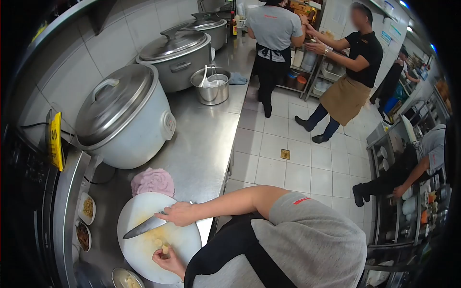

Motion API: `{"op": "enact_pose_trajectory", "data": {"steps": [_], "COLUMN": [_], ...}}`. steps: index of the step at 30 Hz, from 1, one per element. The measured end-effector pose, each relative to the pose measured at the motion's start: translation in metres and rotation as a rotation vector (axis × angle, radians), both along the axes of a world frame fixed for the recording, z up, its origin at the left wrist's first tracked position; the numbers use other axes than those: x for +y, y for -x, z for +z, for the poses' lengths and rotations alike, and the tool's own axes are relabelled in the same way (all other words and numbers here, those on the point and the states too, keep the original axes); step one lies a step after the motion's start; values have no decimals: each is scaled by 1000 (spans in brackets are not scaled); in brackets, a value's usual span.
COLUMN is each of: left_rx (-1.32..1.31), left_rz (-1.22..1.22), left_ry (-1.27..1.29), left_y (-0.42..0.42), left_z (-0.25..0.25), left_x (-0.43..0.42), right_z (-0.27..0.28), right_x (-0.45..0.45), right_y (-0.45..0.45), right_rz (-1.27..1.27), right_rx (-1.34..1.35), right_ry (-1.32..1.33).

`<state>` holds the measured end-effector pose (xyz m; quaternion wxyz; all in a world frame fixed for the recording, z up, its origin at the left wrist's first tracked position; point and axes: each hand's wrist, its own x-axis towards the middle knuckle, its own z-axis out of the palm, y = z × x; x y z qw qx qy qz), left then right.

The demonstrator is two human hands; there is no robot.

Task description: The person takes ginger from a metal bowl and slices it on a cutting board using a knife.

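A white round cutting board (137,216) lies on the steel counter. My right hand (180,213) is closed on the handle of a knife (143,226), whose blade rests flat or nearly so over the board, pointing left. Below it, my left hand (169,261) pinches a small pale yellow piece of food (165,249) over the board. Another pale chunk (158,243) lies by the fingertips. The kind of food is too small to tell. A yellowish stain marks the board's middle. At the bottom edge, a metal bowl (115,274) holds pale pieces.
A crumpled pink cloth (152,182) touches the board's far edge. Beyond stand a large rice cooker (127,129), lidded pots (177,67) and a steel pot (213,93) with ladles. Two small dishes (87,209) sit at left. Several co-workers (357,62) stand across the tiled floor (269,173).
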<state>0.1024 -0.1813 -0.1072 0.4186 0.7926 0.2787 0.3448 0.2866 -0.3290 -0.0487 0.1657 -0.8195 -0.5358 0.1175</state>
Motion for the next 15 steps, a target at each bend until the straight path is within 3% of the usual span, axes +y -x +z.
{"op": "enact_pose_trajectory", "data": {"steps": [15], "left_rx": [1], "left_rz": [20], "left_ry": [-43], "left_y": [0], "left_z": [-2], "left_x": [2], "right_z": [7], "right_x": [-1], "right_y": [1], "right_rz": [-6], "right_rx": [-20], "right_ry": [23]}}
